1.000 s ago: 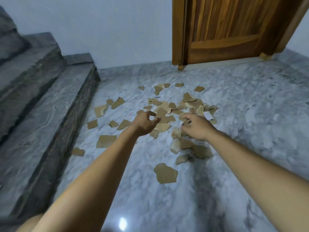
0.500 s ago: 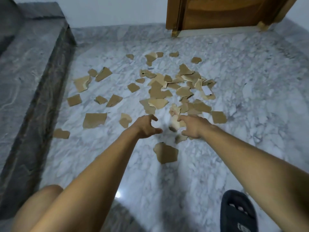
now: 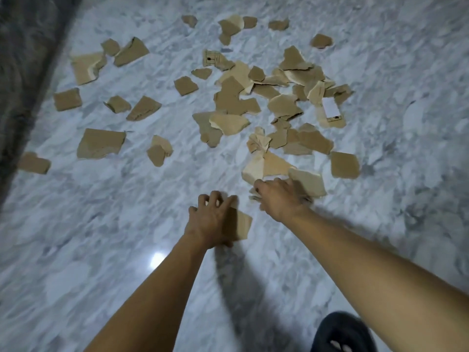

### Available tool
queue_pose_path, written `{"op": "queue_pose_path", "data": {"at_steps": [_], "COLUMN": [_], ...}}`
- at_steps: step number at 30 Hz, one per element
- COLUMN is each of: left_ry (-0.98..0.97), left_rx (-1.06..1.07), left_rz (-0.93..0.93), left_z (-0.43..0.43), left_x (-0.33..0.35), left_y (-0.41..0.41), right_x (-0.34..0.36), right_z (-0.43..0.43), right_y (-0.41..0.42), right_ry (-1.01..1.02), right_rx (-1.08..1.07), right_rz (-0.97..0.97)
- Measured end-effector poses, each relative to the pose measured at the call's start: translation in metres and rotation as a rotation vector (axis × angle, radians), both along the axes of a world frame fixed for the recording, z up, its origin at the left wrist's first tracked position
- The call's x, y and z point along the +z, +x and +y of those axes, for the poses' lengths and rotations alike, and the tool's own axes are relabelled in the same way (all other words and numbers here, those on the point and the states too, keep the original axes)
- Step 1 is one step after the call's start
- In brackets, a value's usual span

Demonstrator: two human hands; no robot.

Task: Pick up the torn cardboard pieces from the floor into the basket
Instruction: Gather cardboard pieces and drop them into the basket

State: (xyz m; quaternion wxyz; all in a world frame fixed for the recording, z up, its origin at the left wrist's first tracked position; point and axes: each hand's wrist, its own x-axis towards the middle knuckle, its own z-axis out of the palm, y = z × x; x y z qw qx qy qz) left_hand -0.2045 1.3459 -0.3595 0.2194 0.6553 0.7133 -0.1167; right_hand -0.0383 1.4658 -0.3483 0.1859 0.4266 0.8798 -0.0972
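Left grip (image 3: 213, 219) curls around 1 cardboard piece (image 3: 241, 228), right grip (image 3: 279, 199) clutches a bunch (image 3: 308, 184), scraps (image 3: 234, 99) strewn beyond

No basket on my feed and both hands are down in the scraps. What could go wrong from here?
1. The right hand holds a loose bunch of pieces; reaching for more could spill some.
2. The flat piece under the left hand lies flush on the glossy floor, so fingers may slide it instead of lifting.
3. The slipper stands on that shiny marble; leaning forward risks a slip.
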Motion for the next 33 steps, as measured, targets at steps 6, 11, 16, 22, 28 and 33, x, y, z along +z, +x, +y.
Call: {"op": "queue_pose_path", "data": {"at_steps": [6,11,16,22,28,33], "left_ry": [-0.16,-0.183,-0.203,-0.198,-0.218,-0.232], "left_rx": [0.154,0.178,0.173,0.19,0.21,0.187], "left_rz": [-0.139,-0.124,-0.111,-0.127,-0.122,-0.218], "left_z": [0.016,0.015,0.016,0.014,0.017,0.022], "left_x": [-0.004,0.0,0.0,-0.003,0.001,0.011], "left_y": [-0.012,-0.008,-0.006,-0.005,-0.004,-0.004], "right_x": [0.017,0.042,0.022,-0.004,-0.011,0.005], "right_z": [0.03,0.052,0.016,0.0,0.001,0.006], "right_y": [0.017,0.055,0.053,0.052,0.051,0.056], "right_ry": [-0.244,-0.258,-0.293,-0.239,-0.272,-0.369], "right_rx": [-0.487,-0.597,-0.599,-0.577,-0.661,-0.629], "right_rz": [0.421,0.388,0.302,0.361,0.361,0.29]}}
